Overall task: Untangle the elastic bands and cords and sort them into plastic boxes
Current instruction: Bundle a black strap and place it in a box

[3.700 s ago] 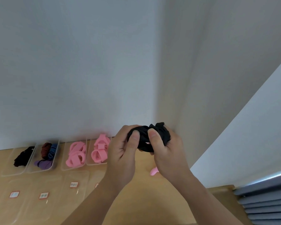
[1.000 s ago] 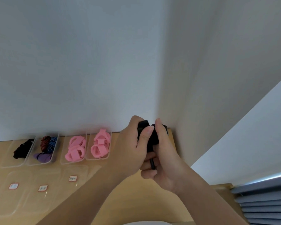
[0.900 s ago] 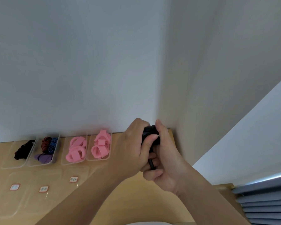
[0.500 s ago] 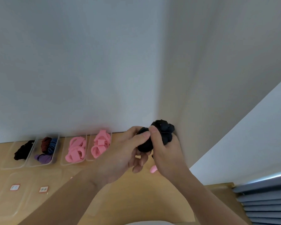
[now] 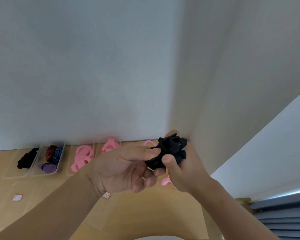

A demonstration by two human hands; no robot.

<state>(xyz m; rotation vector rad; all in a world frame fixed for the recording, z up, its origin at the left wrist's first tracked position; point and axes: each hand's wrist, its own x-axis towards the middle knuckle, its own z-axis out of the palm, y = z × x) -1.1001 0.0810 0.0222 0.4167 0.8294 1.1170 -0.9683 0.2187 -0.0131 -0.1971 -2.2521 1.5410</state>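
Grip status, taken first: both hands clamped on one black tangle [image 5: 170,153] of bands, held in the air above the surface [image 5: 145,213]. Found left hand [image 5: 123,168] pinching the tangle's left edge between thumb and forefinger, other fingers curled loosely beneath. Found right hand [image 5: 185,172] wrapped round the tangle from the right and behind, thumb pressed on its front.

Noted a pink loop [image 5: 147,142] on the surface just beyond the grip, partly hidden by the tangle. Noted a pink piece [image 5: 164,181] directly below the grip, showing between the two hands; cannot tell whether joined to the loop.

Recorded a row of four along the wall [image 5: 76,84], all left of the grip. Nearest box [image 5: 98,149], clear plastic: pink bands [image 5: 110,146], partly hidden behind the left hand. Second box [image 5: 72,148], further left: pink coils [image 5: 81,158]. Third box [image 5: 35,171]: striped bands [image 5: 53,152] in red and blue at its far end, purple band [image 5: 48,167] at its near end. Farthest box [image 5: 14,172] from the grip: black bundle [image 5: 26,159].

Logged two small white labels [image 5: 17,197] with red edges, lower left of the grip, lying on clear plastic of unclear form; lettering too small to read. Logged grey blind slats [image 5: 284,222] at lower right of the grip.
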